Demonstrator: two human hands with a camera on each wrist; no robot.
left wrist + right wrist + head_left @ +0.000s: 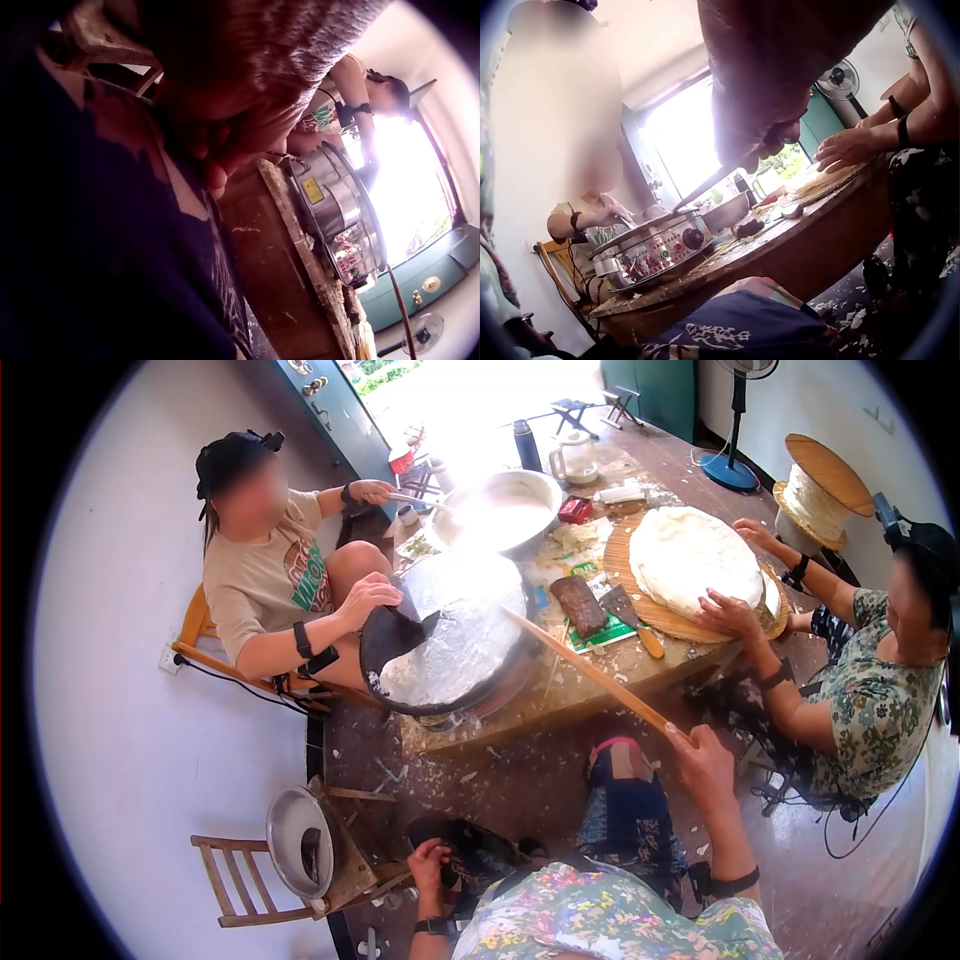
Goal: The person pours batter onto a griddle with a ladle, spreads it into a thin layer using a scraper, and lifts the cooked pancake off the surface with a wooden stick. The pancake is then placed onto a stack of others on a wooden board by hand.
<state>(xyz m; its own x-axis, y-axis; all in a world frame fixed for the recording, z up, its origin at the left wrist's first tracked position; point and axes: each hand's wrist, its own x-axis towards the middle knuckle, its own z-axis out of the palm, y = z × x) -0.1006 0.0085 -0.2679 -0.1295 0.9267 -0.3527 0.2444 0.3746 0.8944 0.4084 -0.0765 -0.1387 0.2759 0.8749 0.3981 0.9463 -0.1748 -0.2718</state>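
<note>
Right hand (pixel 706 768): nearer; fingers curled round stick (pixel 600 678). Long axis slants forward-left over worktop (pixel 540 710); far tip over right side of pan (pixel 383 628); contact with sheet (pixel 450 645) unclear. Left hand (pixel 429 862): near lap, fingers loosely bent, holding nothing visible.

There are two metal basins (pixel 290 830), one griddle (pixel 373 650), one long stick (pixel 600 677) and one fan (pixel 739 396).

Cooking room, home or small workshop uncertain: electric griddle (pixel 425 710) and metal pot (pixel 548 527) on low table (pixel 500 726); stacked flatbreads (pixel 693 560), right; wooden chair (pixel 265 917), near left.
</note>
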